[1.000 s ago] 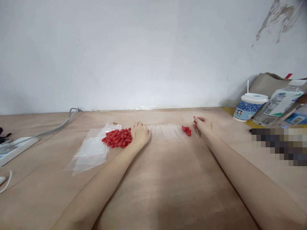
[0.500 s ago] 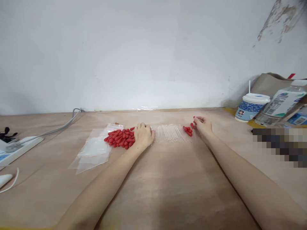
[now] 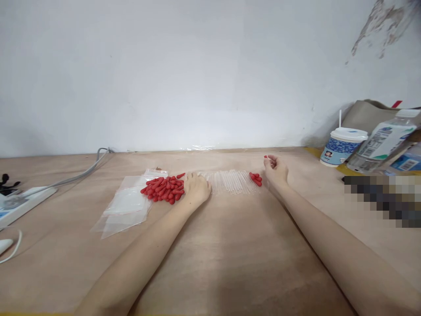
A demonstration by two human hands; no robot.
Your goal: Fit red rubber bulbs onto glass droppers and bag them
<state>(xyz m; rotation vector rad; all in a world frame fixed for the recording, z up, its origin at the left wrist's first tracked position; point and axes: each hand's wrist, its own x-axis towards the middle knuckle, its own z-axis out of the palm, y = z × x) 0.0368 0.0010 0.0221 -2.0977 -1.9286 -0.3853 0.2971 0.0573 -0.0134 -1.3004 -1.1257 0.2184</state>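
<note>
A row of clear thin tubes (image 3: 230, 182) lies across the far middle of the wooden table (image 3: 223, 254). My left hand (image 3: 196, 188) rests curled at the row's left end, beside a heap of red rubber caps (image 3: 162, 189); what its fingers hold is hidden. My right hand (image 3: 275, 169) is raised a little at the row's right end, its fingers pinched on a small red cap. A few capped red ends (image 3: 255, 178) sit just left of that hand.
Clear plastic bags (image 3: 126, 206) lie left of the red heap. A power strip (image 3: 19, 204) and grey cable (image 3: 79, 173) are at far left. At right stand a lidded cup with straw (image 3: 340, 145), plastic bottles (image 3: 381, 140) and a grey bag (image 3: 368, 114).
My right hand has lifted slightly and drawn back from the capped ends with a red cap. My left hand has barely shifted at the left end of the tubes.
</note>
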